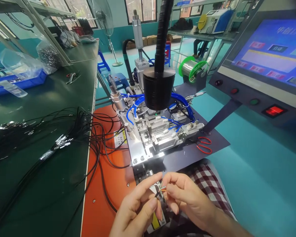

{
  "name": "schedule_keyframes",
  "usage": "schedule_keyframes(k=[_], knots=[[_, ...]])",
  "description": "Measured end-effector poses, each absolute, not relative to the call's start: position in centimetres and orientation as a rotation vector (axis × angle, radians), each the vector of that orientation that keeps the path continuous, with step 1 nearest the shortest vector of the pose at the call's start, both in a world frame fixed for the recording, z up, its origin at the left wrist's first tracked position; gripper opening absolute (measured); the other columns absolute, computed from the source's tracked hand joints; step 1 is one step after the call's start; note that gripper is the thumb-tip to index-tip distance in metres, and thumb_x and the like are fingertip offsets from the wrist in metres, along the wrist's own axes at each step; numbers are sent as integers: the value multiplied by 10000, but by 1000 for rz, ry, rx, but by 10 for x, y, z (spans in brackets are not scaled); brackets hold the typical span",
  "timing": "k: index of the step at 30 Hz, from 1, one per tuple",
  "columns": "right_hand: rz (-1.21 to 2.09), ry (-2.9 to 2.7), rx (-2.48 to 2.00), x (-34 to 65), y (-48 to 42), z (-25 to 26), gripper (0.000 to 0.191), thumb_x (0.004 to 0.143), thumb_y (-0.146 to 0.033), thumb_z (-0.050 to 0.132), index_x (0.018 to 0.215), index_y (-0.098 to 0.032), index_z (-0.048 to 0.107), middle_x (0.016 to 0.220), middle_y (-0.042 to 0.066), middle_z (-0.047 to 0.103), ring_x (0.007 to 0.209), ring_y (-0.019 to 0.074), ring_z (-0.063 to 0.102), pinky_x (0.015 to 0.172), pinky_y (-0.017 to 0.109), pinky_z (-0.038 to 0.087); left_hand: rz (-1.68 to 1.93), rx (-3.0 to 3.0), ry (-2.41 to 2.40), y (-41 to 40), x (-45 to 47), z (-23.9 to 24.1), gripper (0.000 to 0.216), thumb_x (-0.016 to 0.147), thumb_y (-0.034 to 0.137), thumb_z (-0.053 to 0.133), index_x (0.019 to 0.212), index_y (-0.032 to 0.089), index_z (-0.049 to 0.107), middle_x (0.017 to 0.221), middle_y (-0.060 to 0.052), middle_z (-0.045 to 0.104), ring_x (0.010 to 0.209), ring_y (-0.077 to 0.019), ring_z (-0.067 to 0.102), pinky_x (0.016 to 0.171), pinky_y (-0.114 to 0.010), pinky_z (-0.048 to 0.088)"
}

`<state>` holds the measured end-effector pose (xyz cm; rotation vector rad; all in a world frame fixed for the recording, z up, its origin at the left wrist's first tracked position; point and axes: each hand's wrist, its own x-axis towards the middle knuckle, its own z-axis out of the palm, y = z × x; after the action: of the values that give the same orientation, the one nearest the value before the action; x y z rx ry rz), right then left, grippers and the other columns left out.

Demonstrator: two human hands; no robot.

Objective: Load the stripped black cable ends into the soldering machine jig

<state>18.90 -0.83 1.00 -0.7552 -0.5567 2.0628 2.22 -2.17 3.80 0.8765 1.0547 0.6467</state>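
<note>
Low in the middle of the head view, my left hand pinches the black-jacketed end of a cable. Thin coloured wires, one of them orange, fan out of the jacket. My right hand closes its thumb and fingertips on these wires, close beside the left fingertips. Both hands are just in front of a metal machine with blue air tubes. The exact tips of the wires are partly hidden by the fingers.
Bundles of black cables lie on the dark green bench at left and trail over the orange plate. Red-handled scissors lie right of the machine. A black extraction hose hangs above; a touchscreen panel stands at right.
</note>
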Motion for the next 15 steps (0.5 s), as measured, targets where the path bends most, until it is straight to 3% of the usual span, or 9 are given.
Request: schedule_keyframes(k=[11, 15], knots=[[2030, -637, -795, 184, -10, 6, 280, 718, -361, 774, 751, -137, 608, 567, -33, 590, 430, 38, 485, 444, 144, 356, 656, 841, 1025, -18, 21, 36, 390, 826, 395, 633, 1176, 226, 592, 627, 5, 577, 451, -41, 323, 427, -171, 209], [1935, -780, -946, 180, -12, 11, 320, 724, -420, 741, 723, -147, 573, 545, -43, 565, 441, 53, 467, 466, 169, 362, 789, 826, 1083, -23, 26, 38, 323, 827, 359, 643, 1122, 250, 569, 618, 22, 588, 454, -46, 401, 434, -150, 262]])
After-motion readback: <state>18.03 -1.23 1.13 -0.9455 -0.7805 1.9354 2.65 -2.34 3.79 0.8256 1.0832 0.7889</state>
